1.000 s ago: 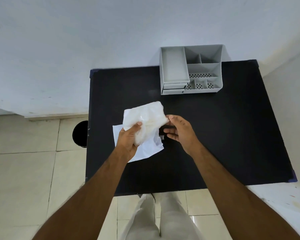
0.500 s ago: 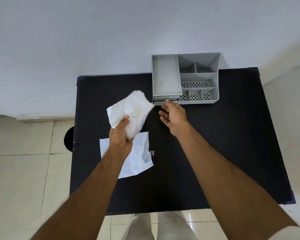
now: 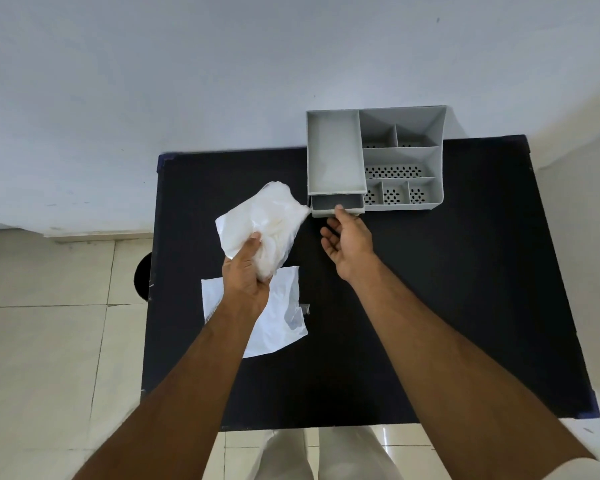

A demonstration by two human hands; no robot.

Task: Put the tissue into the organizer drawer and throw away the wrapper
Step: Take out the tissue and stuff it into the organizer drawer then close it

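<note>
Two hands over a black table: left hand grips tissue; right hand, fingers loosely spread, touches the slightly open drawer.

A black table is seen from above. At 12 o'clock a grey organizer is set, its drawer pulled slightly out. The drawer front is touched by the fingertips of the right hand. A tissue is gripped in the left hand, raised above the table. A wrapper is laid flat at 6 o'clock of the tissue, partly under the hand.
</note>
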